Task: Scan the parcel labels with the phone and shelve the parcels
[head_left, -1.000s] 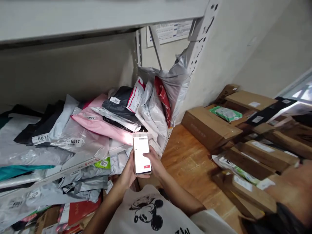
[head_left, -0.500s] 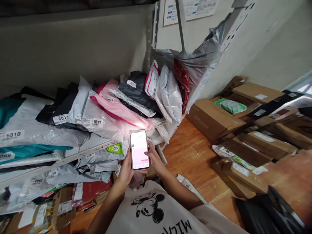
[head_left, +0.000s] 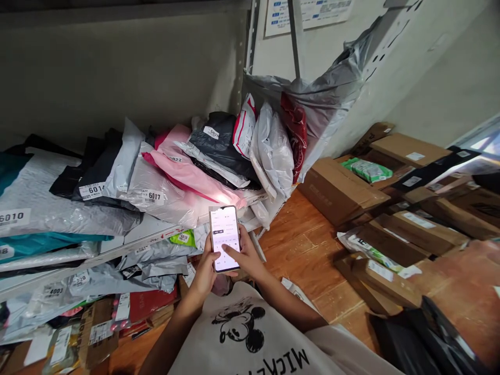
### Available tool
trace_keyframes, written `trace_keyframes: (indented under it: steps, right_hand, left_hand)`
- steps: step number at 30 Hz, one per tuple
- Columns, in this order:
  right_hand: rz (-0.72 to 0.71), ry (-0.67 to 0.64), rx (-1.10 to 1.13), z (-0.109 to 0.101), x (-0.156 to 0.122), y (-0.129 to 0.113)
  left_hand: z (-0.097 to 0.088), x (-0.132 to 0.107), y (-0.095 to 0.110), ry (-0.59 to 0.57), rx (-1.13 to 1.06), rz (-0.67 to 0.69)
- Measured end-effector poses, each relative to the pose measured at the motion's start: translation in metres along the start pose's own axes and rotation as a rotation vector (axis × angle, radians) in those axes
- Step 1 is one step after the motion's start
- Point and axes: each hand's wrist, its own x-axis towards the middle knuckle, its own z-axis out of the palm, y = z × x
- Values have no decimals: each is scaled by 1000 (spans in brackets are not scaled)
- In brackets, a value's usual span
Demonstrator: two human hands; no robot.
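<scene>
A smartphone (head_left: pixel 225 229) with a lit screen is held upright in front of my chest, a keypad on its lower half. My left hand (head_left: pixel 206 268) grips its left edge, the thumb over the lower left of the screen. Wrapped round the right side is my right hand (head_left: pixel 248 255), its thumb reaching across the keypad. Just beyond the phone, a pink parcel bag (head_left: pixel 195 174) lies on the shelf (head_left: pixel 152 237) beside a clear-white bag (head_left: pixel 156 198) labelled 6017. A dark bag (head_left: pixel 222 143) and a red bag (head_left: pixel 295 135) sit farther back.
More labelled mailer bags (head_left: pixel 70 208) fill the shelf to the left, with a lower level (head_left: pixel 105 284) of parcels beneath. Cardboard boxes (head_left: pixel 339 187), a green packet (head_left: pixel 367 170) and black bags (head_left: pixel 422 338) occupy the wooden floor (head_left: pixel 312 250) at right.
The phone's screen has changed to one with a large keypad. My left thumb has come onto the screen, and my right thumb has moved left across it. The view has shifted slightly.
</scene>
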Motion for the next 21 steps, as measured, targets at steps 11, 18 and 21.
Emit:
trace_keyframes:
  steps: [11, 18, 21]
  right_hand:
    - [64, -83, 92, -19, 0, -5]
    - [58, -31, 91, -12, -2, -3]
    - [64, -6, 77, -11, -2, -3]
  left_hand:
    - [-19, -2, 1, -227, -101, -91]
    - [-19, 0, 3, -211, -22, -98]
    - [-20, 0, 5, -291, -85, -82]
